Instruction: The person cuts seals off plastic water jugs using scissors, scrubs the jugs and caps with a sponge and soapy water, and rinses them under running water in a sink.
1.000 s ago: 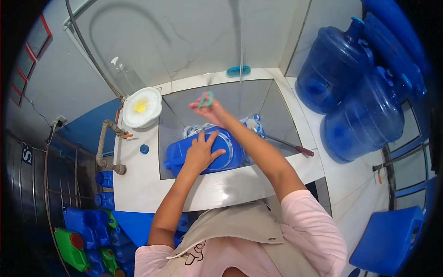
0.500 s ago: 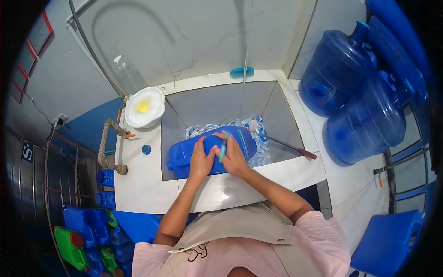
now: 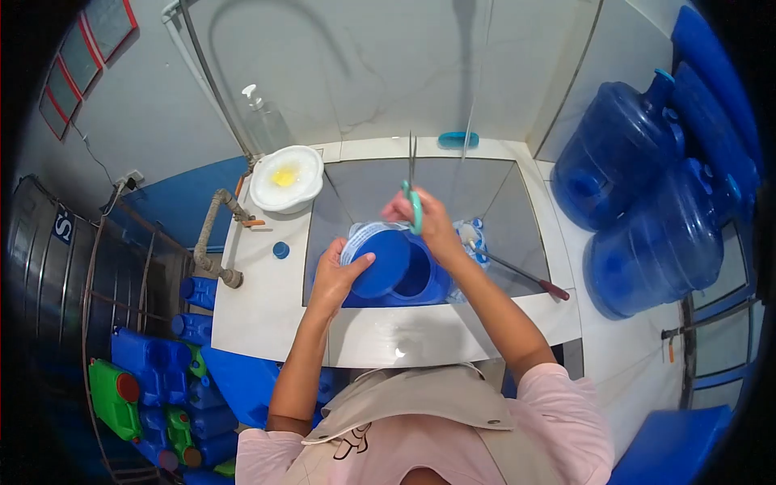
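Note:
My left hand (image 3: 330, 281) grips a round blue lid (image 3: 378, 268) by its left edge, with the thumb on top. A white printed strip (image 3: 356, 240) curves along the lid's upper left rim. Beneath it, a blue jug (image 3: 440, 284) sits in the sink, its wide mouth partly uncovered and dark inside. Teal-handled scissors (image 3: 415, 212) are held in my right hand (image 3: 436, 230), above the jug, with the blades pointing up toward the wall. Crumpled white-and-blue plastic strips (image 3: 473, 234) lie around the jug.
A red-handled rod (image 3: 517, 273) leans across the sink's right rim (image 3: 529, 218). On the left counter are a white basin (image 3: 314, 187) with a yellow thing inside, a pump bottle (image 3: 267, 123) and a small blue cap (image 3: 280, 250). Large water bottles (image 3: 614, 158) stand at right.
The lid has come off the jug in my left hand, exposing the mouth. My right hand has lifted up and away with the scissors. The view has shifted slightly.

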`<action>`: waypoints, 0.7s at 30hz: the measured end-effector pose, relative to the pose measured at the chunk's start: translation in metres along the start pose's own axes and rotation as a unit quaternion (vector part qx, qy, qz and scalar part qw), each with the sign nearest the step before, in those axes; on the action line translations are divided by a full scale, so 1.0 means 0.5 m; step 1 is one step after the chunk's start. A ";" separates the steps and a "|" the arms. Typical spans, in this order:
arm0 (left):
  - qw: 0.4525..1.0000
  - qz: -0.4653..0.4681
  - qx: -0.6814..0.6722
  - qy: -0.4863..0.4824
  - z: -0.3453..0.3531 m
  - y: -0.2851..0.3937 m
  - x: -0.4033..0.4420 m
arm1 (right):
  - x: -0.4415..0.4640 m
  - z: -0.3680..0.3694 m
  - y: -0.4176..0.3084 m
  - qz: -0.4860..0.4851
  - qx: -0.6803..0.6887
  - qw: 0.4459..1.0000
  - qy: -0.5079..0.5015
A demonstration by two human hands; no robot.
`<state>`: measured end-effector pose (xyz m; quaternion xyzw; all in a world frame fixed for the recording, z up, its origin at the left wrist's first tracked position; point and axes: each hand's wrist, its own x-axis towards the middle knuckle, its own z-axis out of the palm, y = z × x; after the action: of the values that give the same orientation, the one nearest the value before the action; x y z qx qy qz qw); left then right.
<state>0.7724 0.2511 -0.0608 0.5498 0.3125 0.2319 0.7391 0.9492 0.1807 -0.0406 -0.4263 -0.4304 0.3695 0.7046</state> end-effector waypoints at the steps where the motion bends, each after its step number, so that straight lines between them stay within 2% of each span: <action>1: 0.993 0.096 0.067 0.028 -0.005 0.001 0.006 | -0.025 -0.011 -0.024 0.033 -0.053 0.998 -0.016; 2: 0.971 0.190 0.133 0.057 -0.008 0.001 0.013 | -0.050 -0.020 -0.040 0.066 -0.106 0.992 -0.032; 3: 0.946 0.239 0.190 0.106 -0.007 -0.002 0.020 | -0.078 -0.023 -0.046 0.151 -0.038 0.985 -0.080; 4: 0.946 0.241 0.191 0.107 0.000 0.004 0.018 | -0.105 -0.021 -0.046 0.233 0.030 0.964 -0.127; 7: 0.923 0.282 0.224 0.136 0.018 0.022 0.015 | -0.155 -0.001 -0.036 0.358 0.152 0.912 -0.130; 8: 0.916 0.300 0.230 0.135 0.021 0.019 0.016 | -0.160 0.001 -0.033 0.354 0.154 0.913 -0.128; 11: 0.914 0.315 0.223 0.127 0.025 0.007 0.023 | -0.164 -0.002 -0.016 0.369 0.313 0.864 -0.142; 19: 0.913 0.314 0.217 0.141 0.017 0.011 0.011 | -0.184 0.018 -0.036 0.360 0.337 0.861 -0.126; 21: 0.892 0.331 0.280 0.130 0.001 0.004 0.013 | -0.186 0.024 -0.036 0.364 0.349 0.855 -0.124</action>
<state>0.7775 0.2560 -0.0599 0.7704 0.2581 0.4354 0.3876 0.9078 0.0949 -0.0483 -0.2293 -0.1715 0.7751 0.5633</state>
